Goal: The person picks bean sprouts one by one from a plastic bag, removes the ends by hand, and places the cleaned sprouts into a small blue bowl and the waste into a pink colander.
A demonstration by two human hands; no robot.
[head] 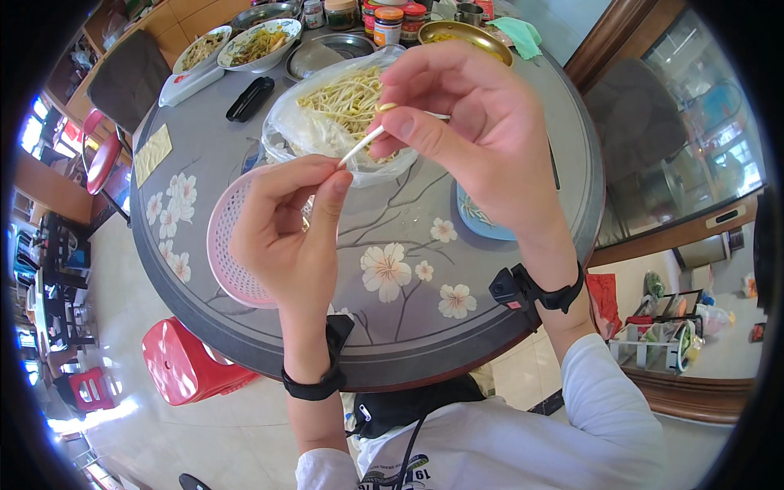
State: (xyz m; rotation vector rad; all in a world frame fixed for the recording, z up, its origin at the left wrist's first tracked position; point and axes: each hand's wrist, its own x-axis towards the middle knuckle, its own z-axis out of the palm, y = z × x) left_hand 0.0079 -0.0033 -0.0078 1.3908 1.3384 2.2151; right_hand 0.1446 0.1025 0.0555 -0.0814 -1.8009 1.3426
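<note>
Between my hands, above the round table, stretches one bean sprout [362, 147]. My left hand [291, 226] pinches its lower end between thumb and forefinger. At the other end, the fingertips of my right hand [471, 116] hold it near its yellow head. Behind them a clear plastic bag [285, 131] lies spread around a heap of bean sprouts [334, 98]. A pink perforated basket [223, 245] stands partly hidden under my left hand, its contents mostly covered. Beneath my right wrist, a blue plate [490, 231] holds thin pale pieces [474, 211].
Bowls of food [260, 46], a metal tray [352, 44], jars [388, 27] and a gold-coloured pan [465, 32] stand along the far side. A black tray [250, 99] lies at the back left. A red plastic stool [184, 361] stands left below the table edge [429, 370].
</note>
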